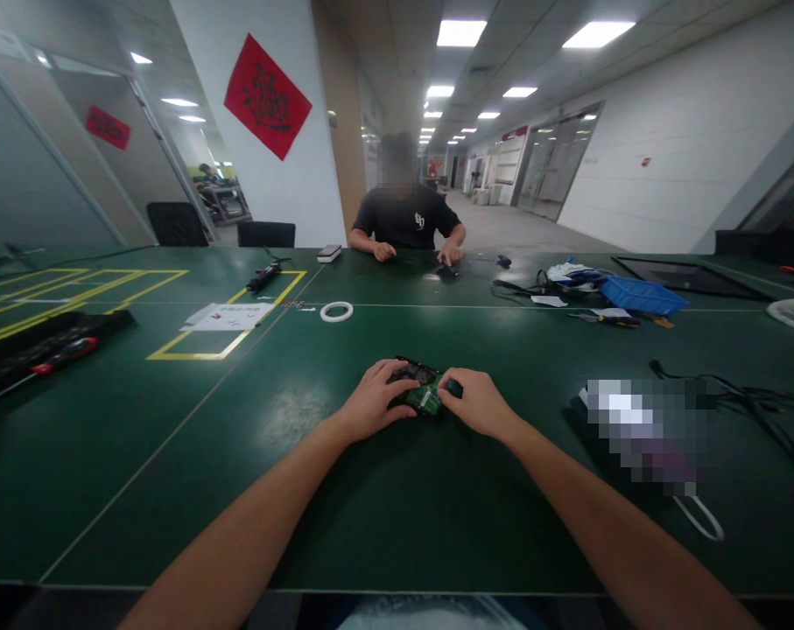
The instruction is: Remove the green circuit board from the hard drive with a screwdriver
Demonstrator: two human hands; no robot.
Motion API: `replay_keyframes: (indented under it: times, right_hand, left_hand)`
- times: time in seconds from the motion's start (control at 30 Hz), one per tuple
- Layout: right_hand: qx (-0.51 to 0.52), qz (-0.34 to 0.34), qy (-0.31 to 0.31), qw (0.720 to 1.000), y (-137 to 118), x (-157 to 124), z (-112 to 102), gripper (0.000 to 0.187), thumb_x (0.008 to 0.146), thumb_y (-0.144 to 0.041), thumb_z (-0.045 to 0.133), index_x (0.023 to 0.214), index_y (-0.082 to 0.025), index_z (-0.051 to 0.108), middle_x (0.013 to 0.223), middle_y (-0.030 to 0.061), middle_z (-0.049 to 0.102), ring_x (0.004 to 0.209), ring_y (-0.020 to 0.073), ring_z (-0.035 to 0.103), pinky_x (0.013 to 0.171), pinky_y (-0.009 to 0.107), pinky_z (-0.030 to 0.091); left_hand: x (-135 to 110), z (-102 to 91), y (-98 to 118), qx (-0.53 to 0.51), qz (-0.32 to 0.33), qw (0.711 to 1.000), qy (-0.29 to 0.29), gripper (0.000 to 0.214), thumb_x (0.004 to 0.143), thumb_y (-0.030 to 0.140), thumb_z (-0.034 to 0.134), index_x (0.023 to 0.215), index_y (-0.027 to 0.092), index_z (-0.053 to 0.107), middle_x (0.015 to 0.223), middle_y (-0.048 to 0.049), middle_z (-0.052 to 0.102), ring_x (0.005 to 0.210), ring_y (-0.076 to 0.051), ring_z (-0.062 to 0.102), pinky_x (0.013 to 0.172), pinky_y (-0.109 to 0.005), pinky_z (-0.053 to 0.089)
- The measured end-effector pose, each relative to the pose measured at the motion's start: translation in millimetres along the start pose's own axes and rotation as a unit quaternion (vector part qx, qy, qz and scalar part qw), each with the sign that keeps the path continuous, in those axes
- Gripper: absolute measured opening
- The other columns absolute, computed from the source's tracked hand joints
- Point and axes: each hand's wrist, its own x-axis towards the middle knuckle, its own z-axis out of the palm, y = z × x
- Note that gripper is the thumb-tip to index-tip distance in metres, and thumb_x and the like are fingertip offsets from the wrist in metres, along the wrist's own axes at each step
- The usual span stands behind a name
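Note:
On the green table in front of me lies what looks like a hard drive (425,395), black with a green circuit board facing up. My left hand (378,401) grips it from the left, fingers over the top edge and thumb across the near left part. My right hand (476,401) is closed at the drive's right edge. Between its thumb and forefinger shows a small dark rounded piece (454,388), perhaps a tool's handle; its lower end is hidden.
Across the table sits a person in a black shirt (406,219). A white tape roll (337,311) lies beyond my left hand. A blue basket (642,295), a screwdriver (616,321) and cables (751,402) are at right. A black tool case (48,346) stands far left.

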Motion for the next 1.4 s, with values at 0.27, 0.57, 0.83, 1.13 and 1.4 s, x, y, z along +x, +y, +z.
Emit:
replay_keyframes:
  times: [0.27, 0.57, 0.83, 1.13, 1.4]
  right_hand:
    - [-0.003, 0.035, 0.007, 0.999, 14, 0, -11, 0.015, 0.091, -0.029, 0.059, 0.091, -0.021, 0.072, 0.097, 0.0039, 0.072, 0.090, 0.0182, 0.065, 0.081, 0.029, 0.043]
    - [-0.025, 0.016, -0.027, 0.999, 4, -1, -3, 0.014, 0.090, -0.029, 0.063, 0.091, -0.020, 0.073, 0.094, 0.0055, 0.070, 0.086, 0.0174, 0.063, 0.077, 0.028, 0.043]
    - [-0.047, 0.024, -0.028, 0.998, -4, 1, 5, 0.019, 0.092, -0.032, 0.060, 0.087, -0.019, 0.073, 0.094, 0.0068, 0.070, 0.089, 0.0196, 0.064, 0.081, 0.031, 0.042]
    - [-0.029, 0.037, 0.010, 0.999, 10, 1, -7, 0.020, 0.092, -0.036, 0.060, 0.090, -0.020, 0.073, 0.096, 0.0069, 0.071, 0.089, 0.0194, 0.064, 0.080, 0.030, 0.045]
    - [-0.040, 0.063, -0.008, 0.997, 23, 2, -20, 0.017, 0.089, -0.032, 0.062, 0.090, -0.020, 0.074, 0.095, 0.0069, 0.073, 0.088, 0.0196, 0.066, 0.078, 0.030, 0.046]
  left_hand:
    - [0, -3.8, 3, 0.007, 0.003, 1.000, -0.005, 0.054, 0.088, 0.049, 0.071, 0.136, 0.029, 0.060, 0.147, -0.0114, 0.046, 0.138, -0.035, 0.038, 0.112, -0.057, 0.038]
    - [1, -1.0, 1, 0.004, 0.016, 1.000, 0.006, 0.051, 0.088, 0.048, 0.072, 0.135, 0.030, 0.062, 0.145, -0.0111, 0.047, 0.135, -0.034, 0.041, 0.111, -0.056, 0.040]
    - [2, -0.7, 2, -0.008, 0.024, 1.000, 0.011, 0.050, 0.088, 0.049, 0.072, 0.133, 0.029, 0.063, 0.144, -0.0114, 0.048, 0.135, -0.034, 0.041, 0.111, -0.056, 0.040]
    - [0, 1.2, 2, -0.016, -0.013, 1.000, 0.016, 0.067, 0.082, 0.051, 0.077, 0.141, 0.028, 0.055, 0.148, -0.0135, 0.042, 0.139, -0.035, 0.036, 0.114, -0.056, 0.038]
    - [-2, 3.9, 0, -0.046, -0.073, 0.996, 0.007, 0.084, 0.079, 0.058, 0.077, 0.150, 0.028, 0.043, 0.153, -0.0147, 0.037, 0.142, -0.037, 0.033, 0.116, -0.058, 0.035]
